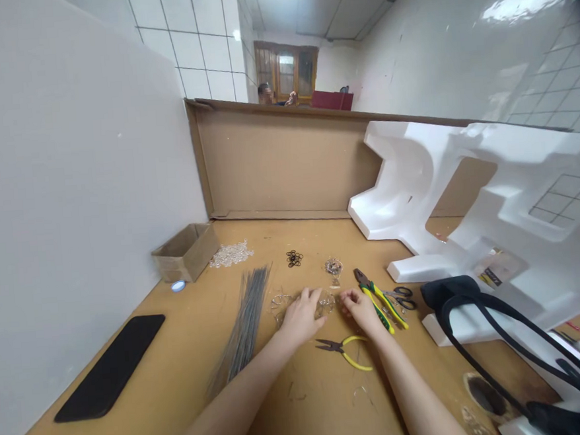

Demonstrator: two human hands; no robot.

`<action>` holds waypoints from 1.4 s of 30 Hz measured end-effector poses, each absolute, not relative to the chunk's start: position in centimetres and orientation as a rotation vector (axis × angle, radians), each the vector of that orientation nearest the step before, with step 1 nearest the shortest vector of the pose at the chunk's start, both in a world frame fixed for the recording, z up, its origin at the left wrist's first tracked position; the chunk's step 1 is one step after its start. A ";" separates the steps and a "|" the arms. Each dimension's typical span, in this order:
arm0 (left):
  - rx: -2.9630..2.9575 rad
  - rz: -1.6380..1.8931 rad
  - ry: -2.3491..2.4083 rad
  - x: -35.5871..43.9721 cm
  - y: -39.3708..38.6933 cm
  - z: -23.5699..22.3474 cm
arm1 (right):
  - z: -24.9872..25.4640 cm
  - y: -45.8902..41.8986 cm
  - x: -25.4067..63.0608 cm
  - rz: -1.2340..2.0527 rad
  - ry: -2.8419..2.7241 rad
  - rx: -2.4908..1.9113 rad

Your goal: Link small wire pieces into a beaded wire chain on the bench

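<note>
My left hand (301,317) lies over a loose heap of bent wire pieces (328,301), its fingers spread and resting on or just above them. Just to its right, my right hand (358,307) has its fingers curled together; anything between them is too small to make out. Yellow-handled pliers (350,352) lie in front of my hands. A bundle of straight grey wires (247,320) is left of my left hand. Larger green-and-yellow pliers (382,300) lie beside my right hand, next to black-handled scissors (402,297).
Behind my hands are small black rings (294,258) and a pile of small metal parts (333,265). At left are a cardboard box (186,254), clear bits (231,253) and a black slab (112,368). White foam (400,163) and a black strap (455,305) occupy the right.
</note>
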State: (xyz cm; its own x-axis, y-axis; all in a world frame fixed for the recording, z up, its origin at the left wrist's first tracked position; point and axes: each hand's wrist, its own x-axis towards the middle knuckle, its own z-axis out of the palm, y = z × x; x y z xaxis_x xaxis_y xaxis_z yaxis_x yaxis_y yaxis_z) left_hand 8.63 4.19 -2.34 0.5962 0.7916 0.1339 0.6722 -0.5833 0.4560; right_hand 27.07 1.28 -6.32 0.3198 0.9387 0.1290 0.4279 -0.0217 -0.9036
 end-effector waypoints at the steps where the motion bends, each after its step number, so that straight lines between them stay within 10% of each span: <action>1: 2.473 0.445 1.189 9.1 4.4 -2.5 | -6.6 1.4 27.1 0.694 -1.253 -1.592; 15: 2.172 0.534 1.017 9.7 7.0 -3.8 | -6.0 1.6 26.5 0.912 -1.103 -1.305; 42: 1.106 0.264 0.313 6.3 9.2 0.3 | -1.9 -2.2 21.8 0.166 -1.607 -1.366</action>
